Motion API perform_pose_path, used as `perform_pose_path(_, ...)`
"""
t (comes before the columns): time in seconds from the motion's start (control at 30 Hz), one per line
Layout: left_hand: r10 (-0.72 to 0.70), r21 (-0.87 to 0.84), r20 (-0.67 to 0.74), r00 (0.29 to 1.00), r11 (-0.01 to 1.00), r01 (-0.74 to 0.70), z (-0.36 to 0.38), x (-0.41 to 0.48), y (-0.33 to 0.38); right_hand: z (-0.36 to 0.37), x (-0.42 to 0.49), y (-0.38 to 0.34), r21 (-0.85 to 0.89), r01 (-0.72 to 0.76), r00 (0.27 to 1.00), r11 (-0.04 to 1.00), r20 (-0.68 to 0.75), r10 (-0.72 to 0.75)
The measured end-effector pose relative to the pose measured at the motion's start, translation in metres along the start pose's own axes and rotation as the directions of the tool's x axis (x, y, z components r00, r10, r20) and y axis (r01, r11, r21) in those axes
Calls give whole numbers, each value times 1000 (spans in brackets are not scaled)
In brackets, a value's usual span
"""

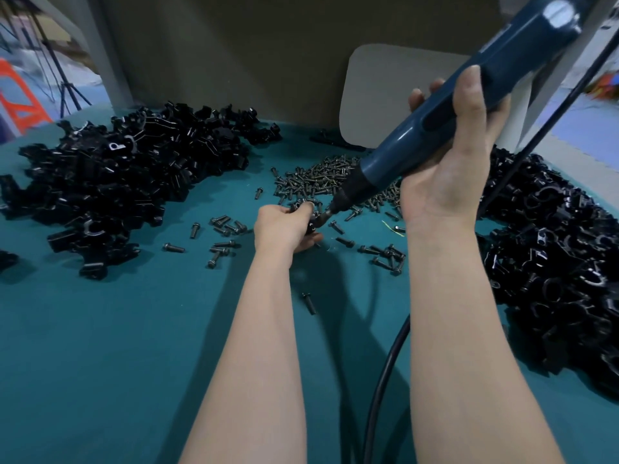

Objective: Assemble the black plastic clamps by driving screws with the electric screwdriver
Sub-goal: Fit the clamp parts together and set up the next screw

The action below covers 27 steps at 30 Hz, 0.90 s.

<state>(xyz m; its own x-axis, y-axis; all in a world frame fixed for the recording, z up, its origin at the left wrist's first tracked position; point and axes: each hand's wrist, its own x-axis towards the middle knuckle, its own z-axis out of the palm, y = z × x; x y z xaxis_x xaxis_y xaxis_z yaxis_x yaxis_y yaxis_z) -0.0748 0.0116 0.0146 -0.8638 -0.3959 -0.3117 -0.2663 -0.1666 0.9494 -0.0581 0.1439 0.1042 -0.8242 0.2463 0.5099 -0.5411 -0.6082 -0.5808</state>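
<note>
The left hand [284, 226] curls its fingers and thumb round a small black clamp [312, 226], holding it just off the teal table cover [117, 346] at the near edge of the screw heap [321, 179]. The right hand [449, 162] wraps its fingers and thumb round the dark blue barrel of the electric screwdriver [469, 95], which slants down from the upper right across the screw heap, so that its bit [330, 212] meets the clamp held in the left hand. A black cable [385, 380] runs along the cover on the near side of the heap, beside the right forearm. Loose screws lie scattered round the heap, and one lone screw [308, 303] lies nearer the person, between the two forearms. Left of the screw heap sits a broad pile of black clamp parts [110, 182]; one piece there bears a pale shape [117, 145] that may be a moulded letter or only glare. Right of the heap lies a second black pile [562, 262]. Behind the heap a grey rounded board [378, 95] stands upright. Far left of it, beyond the table, are an orange frame [20, 102] and a tripod [63, 85].
</note>
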Motion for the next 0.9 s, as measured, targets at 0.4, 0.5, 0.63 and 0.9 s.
perform_pose_path(0.4, 7, -32, -66, 998, 999, -9, 2, 4, -5, -4, 2, -2, 12, -31, 999, 999, 7, 31)
perform_pose_path(0.5, 19, -31, -68, 997, 999, -21, 1, 4, -5, -3, 2, -1, 7, -29, 999, 1000, -17, 29)
perform_pose_path(0.63, 13, -94, -93, 996, 995, -22, -2, 4, -4, 1, 0, 1, -111, -60, 997, 992, -62, 54)
perform_pose_path(0.9, 37, -179, -167, 985, 982, -67, -6, 0, -2, 4, -3, -2, -219, -69, 997, 973, 16, 74)
